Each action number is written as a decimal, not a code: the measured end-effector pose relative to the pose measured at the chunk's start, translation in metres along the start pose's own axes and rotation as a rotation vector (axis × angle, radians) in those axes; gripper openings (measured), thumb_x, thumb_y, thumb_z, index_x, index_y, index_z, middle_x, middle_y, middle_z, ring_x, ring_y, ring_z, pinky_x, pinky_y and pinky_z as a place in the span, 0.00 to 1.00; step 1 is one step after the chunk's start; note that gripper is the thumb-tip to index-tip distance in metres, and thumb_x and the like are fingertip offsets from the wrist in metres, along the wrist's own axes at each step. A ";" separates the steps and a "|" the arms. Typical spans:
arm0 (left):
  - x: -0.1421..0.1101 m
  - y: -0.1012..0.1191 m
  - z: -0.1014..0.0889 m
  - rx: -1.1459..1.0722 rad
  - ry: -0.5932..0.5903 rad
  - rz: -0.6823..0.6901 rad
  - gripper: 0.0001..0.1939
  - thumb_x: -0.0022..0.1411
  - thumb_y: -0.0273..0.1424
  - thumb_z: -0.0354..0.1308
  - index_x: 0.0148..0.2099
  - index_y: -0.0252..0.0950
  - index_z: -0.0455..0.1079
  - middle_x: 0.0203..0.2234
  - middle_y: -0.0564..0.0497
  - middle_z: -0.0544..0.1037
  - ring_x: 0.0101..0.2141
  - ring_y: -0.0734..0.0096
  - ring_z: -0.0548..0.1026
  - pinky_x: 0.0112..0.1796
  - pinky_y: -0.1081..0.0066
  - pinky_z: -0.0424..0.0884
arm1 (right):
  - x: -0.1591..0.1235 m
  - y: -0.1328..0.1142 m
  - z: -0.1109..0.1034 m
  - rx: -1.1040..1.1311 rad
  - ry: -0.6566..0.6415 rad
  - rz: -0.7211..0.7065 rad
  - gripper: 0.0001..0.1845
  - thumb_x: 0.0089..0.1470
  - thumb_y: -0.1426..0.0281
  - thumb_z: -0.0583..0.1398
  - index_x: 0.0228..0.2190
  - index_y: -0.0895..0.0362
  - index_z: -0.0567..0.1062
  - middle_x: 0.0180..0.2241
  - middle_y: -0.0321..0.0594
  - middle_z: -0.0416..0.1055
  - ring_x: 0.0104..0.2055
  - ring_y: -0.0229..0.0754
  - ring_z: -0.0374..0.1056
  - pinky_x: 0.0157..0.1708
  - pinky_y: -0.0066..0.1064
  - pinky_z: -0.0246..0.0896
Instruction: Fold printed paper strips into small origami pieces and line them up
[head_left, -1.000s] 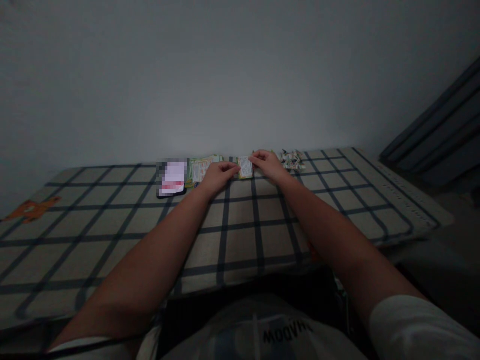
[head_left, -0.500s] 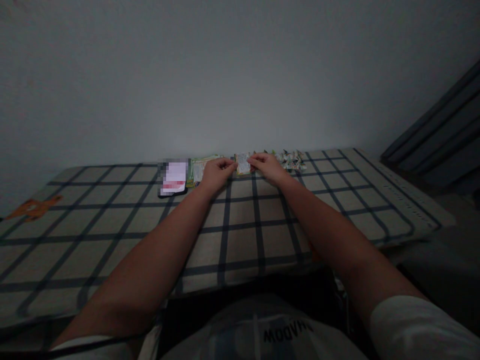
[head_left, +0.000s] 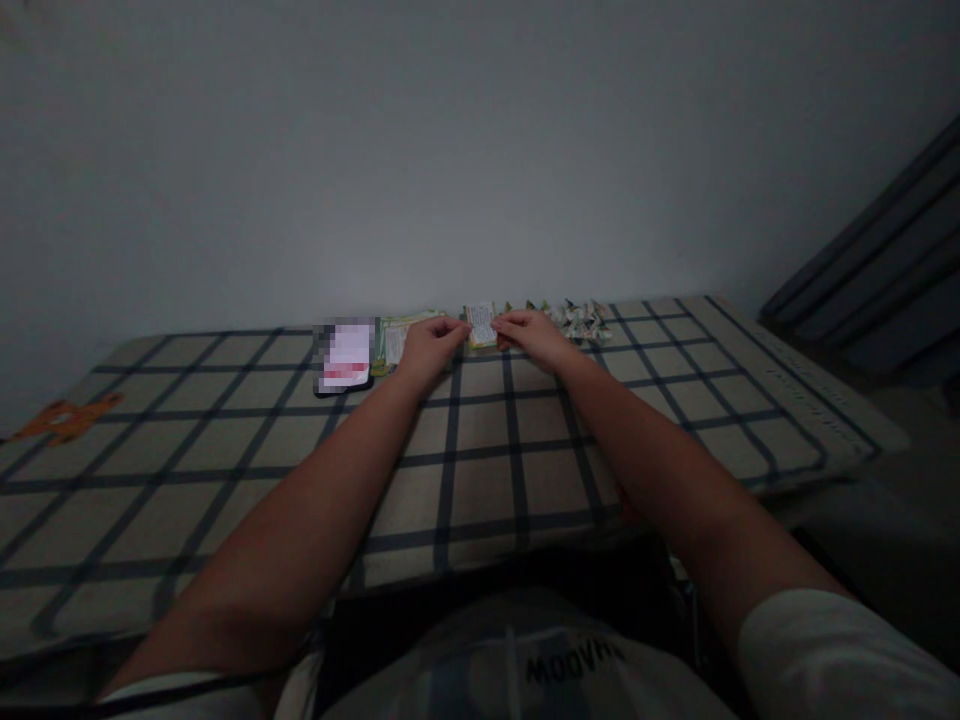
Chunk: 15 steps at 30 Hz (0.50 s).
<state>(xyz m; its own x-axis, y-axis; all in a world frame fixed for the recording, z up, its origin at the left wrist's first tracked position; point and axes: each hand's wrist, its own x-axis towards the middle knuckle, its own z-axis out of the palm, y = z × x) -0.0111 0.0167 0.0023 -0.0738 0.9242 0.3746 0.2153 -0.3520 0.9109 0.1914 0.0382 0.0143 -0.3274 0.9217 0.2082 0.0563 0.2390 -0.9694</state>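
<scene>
A small printed card (head_left: 481,324) with dense lines of text and a yellowish border stands between my two hands near the wall. My left hand (head_left: 435,345) pinches its left edge between thumb and fingers. On the opposite edge, the fingertips of my right hand (head_left: 534,335) are closed on the card too. Beside my left hand lies a stack of similar green-edged printed cards (head_left: 394,340), partly covered by that hand. Several small pointed folded paper pieces (head_left: 586,320) sit beyond my right hand, some of them hidden by it.
A phone (head_left: 346,358) with a lit, blurred screen lies left of the card stack. An orange cut-out-like item (head_left: 64,420) is at the far left of the checked tablecloth (head_left: 480,470). The wall (head_left: 480,150) rises directly behind, and a dark curtain (head_left: 885,250) hangs at the right.
The card has shifted slightly left and tilted a little, with both hands still pinching it. The phone, stack and folded pieces look the same.
</scene>
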 end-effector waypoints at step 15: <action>-0.002 0.006 0.001 -0.063 -0.009 -0.056 0.13 0.48 0.42 0.67 0.26 0.37 0.75 0.20 0.52 0.74 0.25 0.71 0.69 0.30 0.69 0.65 | -0.002 -0.005 0.003 -0.149 0.028 -0.081 0.15 0.53 0.58 0.63 0.26 0.58 0.77 0.23 0.36 0.73 0.27 0.36 0.66 0.31 0.28 0.61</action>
<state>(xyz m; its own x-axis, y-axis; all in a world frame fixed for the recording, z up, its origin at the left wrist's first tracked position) -0.0089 0.0129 0.0072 -0.0753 0.9440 0.3213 0.1488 -0.3080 0.9397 0.1895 0.0342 0.0183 -0.3100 0.9052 0.2907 0.1707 0.3538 -0.9196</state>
